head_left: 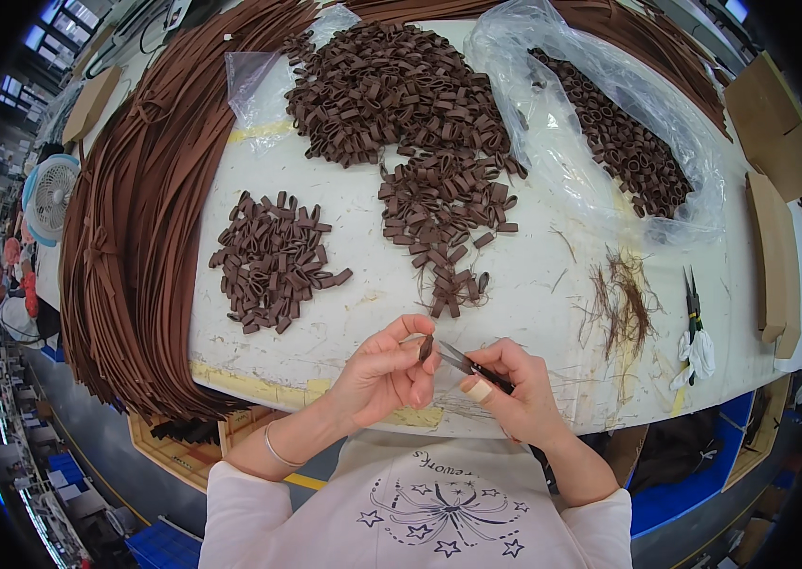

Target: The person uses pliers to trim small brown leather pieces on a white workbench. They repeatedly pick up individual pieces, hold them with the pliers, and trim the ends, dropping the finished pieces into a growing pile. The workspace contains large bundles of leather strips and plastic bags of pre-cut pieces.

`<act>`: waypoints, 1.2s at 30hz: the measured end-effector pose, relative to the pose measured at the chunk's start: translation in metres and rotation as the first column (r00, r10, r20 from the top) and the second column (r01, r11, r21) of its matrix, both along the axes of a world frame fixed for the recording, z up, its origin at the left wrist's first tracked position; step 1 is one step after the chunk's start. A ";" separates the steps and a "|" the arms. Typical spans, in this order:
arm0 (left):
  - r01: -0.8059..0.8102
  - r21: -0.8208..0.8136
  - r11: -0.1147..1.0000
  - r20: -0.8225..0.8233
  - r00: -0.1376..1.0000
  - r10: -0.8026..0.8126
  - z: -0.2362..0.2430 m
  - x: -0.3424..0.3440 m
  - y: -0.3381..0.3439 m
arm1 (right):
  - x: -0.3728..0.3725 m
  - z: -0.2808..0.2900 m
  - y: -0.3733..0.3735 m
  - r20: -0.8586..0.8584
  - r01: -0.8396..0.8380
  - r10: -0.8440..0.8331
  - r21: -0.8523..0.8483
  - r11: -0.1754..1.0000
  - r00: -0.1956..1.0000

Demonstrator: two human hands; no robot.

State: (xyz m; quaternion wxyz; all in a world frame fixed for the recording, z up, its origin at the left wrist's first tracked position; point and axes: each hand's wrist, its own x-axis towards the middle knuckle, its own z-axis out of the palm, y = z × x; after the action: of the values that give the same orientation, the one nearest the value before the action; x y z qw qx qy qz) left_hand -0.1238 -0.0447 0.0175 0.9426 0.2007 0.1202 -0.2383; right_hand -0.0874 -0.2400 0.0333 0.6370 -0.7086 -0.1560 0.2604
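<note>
Near the table's front edge, my left hand (374,375) pinches a small brown strap loop (427,347) between thumb and fingertips. My right hand (522,396) is closed round a pair of thread snips (463,360) with dark handles. The blades point left, with their tips close beside the loop; whether they touch it I cannot tell. A pale wrap covers part of my right thumb. Just beyond my hands, a trail of similar loops (444,204) runs up into a large heap (391,90). A smaller pile of loops (273,261) lies to the left.
Long brown straps (150,209) cover the table's left side. A clear plastic bag (553,142) holding more loops lies at the far right. Loose brown thread ends (624,303) are heaped nearer me. Dark pointed scissors (692,313) with white-wrapped handles lie near cardboard pieces (773,256).
</note>
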 end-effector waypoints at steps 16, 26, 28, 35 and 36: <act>-0.096 -0.200 0.975 -0.178 0.982 0.060 0.007 -0.012 -0.013 | 0.004 -0.013 0.007 0.597 0.100 0.008 -0.148 0.984 0.802; -0.097 -0.117 0.988 -0.169 0.983 0.077 0.010 -0.013 -0.015 | 0.005 -0.013 0.006 0.734 0.143 0.055 -0.204 0.969 0.677; -0.095 -0.085 0.992 -0.189 0.979 0.078 0.013 -0.012 -0.014 | 0.006 -0.013 0.005 0.718 0.135 0.046 -0.192 0.972 0.694; -0.068 -0.138 0.988 -0.173 0.984 0.043 0.011 -0.012 -0.010 | 0.003 -0.013 0.005 0.564 0.157 -0.060 -0.126 0.980 0.823; -0.070 -0.182 0.981 -0.170 0.985 0.038 0.009 -0.012 -0.009 | 0.004 -0.012 0.005 0.529 0.175 -0.085 -0.124 0.977 0.844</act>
State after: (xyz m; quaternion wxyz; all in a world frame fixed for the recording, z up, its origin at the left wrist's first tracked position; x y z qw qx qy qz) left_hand -0.1357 -0.0535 0.0265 0.9502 0.0870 0.1806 -0.2386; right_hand -0.0838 -0.2351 0.0217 0.5255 -0.8123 -0.2515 0.0273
